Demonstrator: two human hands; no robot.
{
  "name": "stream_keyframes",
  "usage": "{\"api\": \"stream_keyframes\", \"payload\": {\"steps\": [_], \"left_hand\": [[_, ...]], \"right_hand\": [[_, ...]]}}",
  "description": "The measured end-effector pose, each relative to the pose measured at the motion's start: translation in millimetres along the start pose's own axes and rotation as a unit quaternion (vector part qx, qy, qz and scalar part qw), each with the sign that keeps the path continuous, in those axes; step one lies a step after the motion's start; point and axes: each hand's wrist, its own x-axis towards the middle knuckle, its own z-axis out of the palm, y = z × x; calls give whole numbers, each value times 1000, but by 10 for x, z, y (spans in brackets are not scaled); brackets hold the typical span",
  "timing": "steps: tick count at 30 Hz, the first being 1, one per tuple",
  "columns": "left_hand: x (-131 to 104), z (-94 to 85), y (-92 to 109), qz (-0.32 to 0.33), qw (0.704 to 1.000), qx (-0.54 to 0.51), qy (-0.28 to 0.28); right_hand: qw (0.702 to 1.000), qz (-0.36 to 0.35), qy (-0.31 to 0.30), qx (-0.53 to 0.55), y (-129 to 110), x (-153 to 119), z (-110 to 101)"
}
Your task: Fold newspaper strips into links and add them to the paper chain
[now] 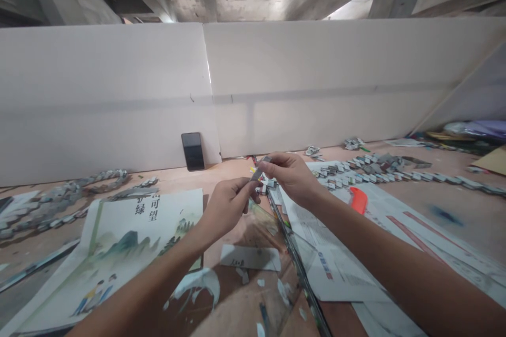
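Between my two hands, above the middle of the table, is a narrow grey folded paper strip (258,172). My left hand (227,202) pinches its lower end between thumb and fingers. The upper end is gripped by the thumb and forefinger of my right hand (291,175). Small white and coloured paper bits (270,183) show just behind the fingers. Below my hands lies a white slip of paper (251,258) with handwriting on it. Long chains of folded paper links (381,178) stretch across the right side.
A phone (193,151) leans against the white board (118,89) at the back. A printed landscape booklet (130,242) is at left, near another paper chain (59,200). Newspaper sheets (336,274), an orange-red plastic object (358,200) and a dark thin strip (298,268) are on the right.
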Motion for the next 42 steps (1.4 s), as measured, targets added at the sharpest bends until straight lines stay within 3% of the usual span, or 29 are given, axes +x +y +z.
{"api": "stream_keyframes", "payload": {"steps": [7,15,22,29,37,42], "left_hand": [[20,-11,-6,-15,1000,-17,-22],[1,5,-11,10,1000,-24,-12],[-13,-15,32,10,999,6,-39],[-29,-21,59,45,993,111,-1],[-19,-56,63,27,997,76,1],[-28,-49,99,18,998,55,-7]], "right_hand": [[998,3,59,34,-20,51,-88],[998,34,-24,51,140,9,32],[999,9,22,29,107,-1,18],[1000,9,24,17,79,4,13],[994,17,-30,102,47,6,2],[995,18,-29,98,62,11,0]]}}
